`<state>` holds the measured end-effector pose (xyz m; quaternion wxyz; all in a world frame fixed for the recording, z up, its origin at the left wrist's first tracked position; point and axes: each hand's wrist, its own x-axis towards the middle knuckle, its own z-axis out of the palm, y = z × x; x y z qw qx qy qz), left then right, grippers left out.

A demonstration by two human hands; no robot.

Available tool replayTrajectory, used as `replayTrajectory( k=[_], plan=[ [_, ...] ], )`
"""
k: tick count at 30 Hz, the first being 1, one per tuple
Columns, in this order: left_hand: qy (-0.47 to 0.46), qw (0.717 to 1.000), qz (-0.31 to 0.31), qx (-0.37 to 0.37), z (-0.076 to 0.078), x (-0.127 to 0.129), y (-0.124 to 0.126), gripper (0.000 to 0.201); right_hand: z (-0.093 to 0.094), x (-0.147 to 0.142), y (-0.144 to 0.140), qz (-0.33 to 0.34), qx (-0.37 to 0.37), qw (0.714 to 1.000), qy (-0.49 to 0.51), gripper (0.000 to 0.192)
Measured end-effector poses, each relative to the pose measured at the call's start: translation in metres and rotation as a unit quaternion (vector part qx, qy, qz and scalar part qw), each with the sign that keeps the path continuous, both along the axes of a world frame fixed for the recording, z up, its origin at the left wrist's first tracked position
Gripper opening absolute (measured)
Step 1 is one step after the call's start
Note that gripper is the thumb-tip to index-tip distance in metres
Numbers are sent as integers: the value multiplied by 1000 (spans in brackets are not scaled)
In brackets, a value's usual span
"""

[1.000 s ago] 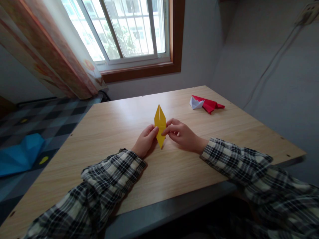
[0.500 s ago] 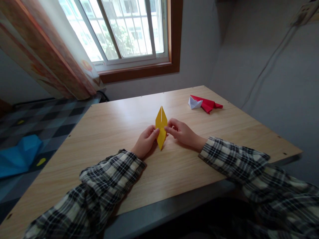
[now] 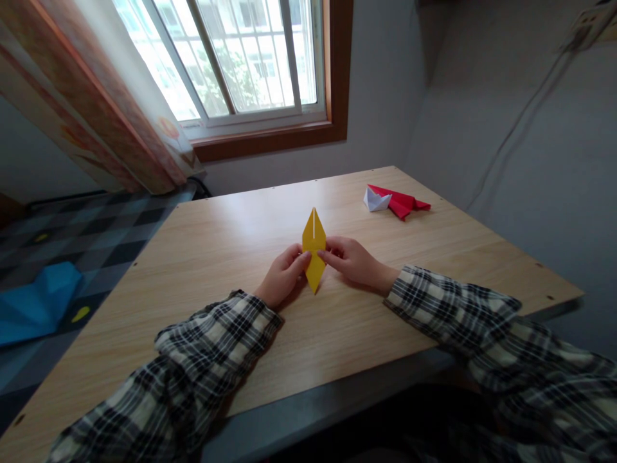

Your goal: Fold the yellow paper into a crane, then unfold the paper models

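Sitting dead centre of the frame is a yellow paper fold (image 3: 313, 247), a long narrow diamond with a slit running down from its top point. It's lying on the desk (image 3: 231, 257), far tip pointing toward the window (image 3: 241, 58) at the top of the frame, near tip pointing back down toward the bottom edge.

Both hands are on it at the waist. Left hand (image 3: 283, 275) comes in from the lower left, its grip pinched on the paper's left edge, fingers curled under so the rest of the hand rests on the wood. Right hand (image 3: 351, 259) comes in from the right, thumb and forefinger pressed together on the right edge, about level with the left one. So it's pinched from both sides at the middle, with both tips sticking out free.

Plaid sleeves (image 3: 202, 360) run off toward the bottom corners.

Over in the upper right part of the desk, well apart from the hands, there's a small white fold (image 3: 375, 200) touching a red fold (image 3: 403, 202). Curtain (image 3: 91, 109) hangs at upper left, and a blue shape (image 3: 38, 302) lies on the checked floor (image 3: 110, 238) at the left edge.
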<state>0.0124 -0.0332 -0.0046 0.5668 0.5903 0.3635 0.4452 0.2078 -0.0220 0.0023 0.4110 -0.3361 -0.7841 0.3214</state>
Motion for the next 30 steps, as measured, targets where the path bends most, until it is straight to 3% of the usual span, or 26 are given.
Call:
replayTrajectory(
  k=[14,25,30],
  plan=[
    [71,997,-2,40,8,1,-2,32,1,0,-1,-9,3,1000,8,31],
    [-3,1000,30,-4,-3,-1,3,33,5,0,-6,21,-23,998,59,40],
    [-32,998,31,-44,5,0,-1,28,1,-1,-4,66,-59,993,78,22]
  ],
)
